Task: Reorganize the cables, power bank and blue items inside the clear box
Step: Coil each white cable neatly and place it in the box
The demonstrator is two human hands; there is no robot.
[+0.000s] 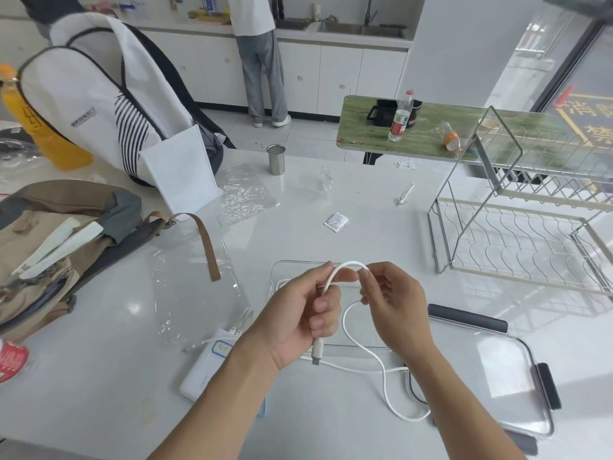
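Both my hands hold one white cable [366, 355] above the clear box [274, 277]. My left hand [298, 322] grips the cable near its plug end, which hangs below my fingers. My right hand [394, 305] pinches the cable where it arches between the two hands. The rest of the cable loops down onto the table. A white power bank [204, 371] with a small label lies left of my left wrist, with another thin white cable [240, 322] beside it. A sliver of something blue [262, 410] shows under my left forearm.
The clear lid with dark clips [497, 370] lies to the right of the box. A wire dish rack [517, 234] stands at the right. A tan bag [49, 257], a white backpack [109, 97], plastic wrap [245, 190] and a steel cup [276, 159] sit to the left and behind. A person stands at the far counter.
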